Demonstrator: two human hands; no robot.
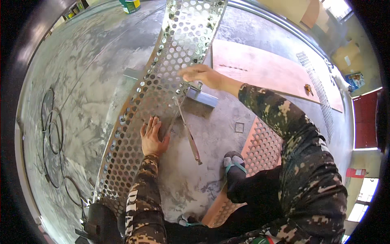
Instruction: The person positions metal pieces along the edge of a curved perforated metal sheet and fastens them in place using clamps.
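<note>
A long perforated metal sheet (132, 156) runs from the lower left to the top of the view, with rows of round holes. My left hand (153, 138) presses flat on its right part, fingers spread. Farther up, my right hand (201, 76) is over the sheet's right edge, palm down and fingers stretched to the left, slightly blurred; nothing shows in it. A long-handled metal tool (188, 136), perhaps a clamp, sticks out from that edge between my hands, pointing down to the floor. A square metal tube (203, 97) lies crosswise under the sheet.
Another perforated sheet (262, 144) lies by my foot (235, 162). To the right rest a pinkish board (260, 69) and a narrow mesh strip (319, 87). Black cable (53, 134) coils on the floor at left. A green-and-yellow bucket (130, 5) stands at the far end.
</note>
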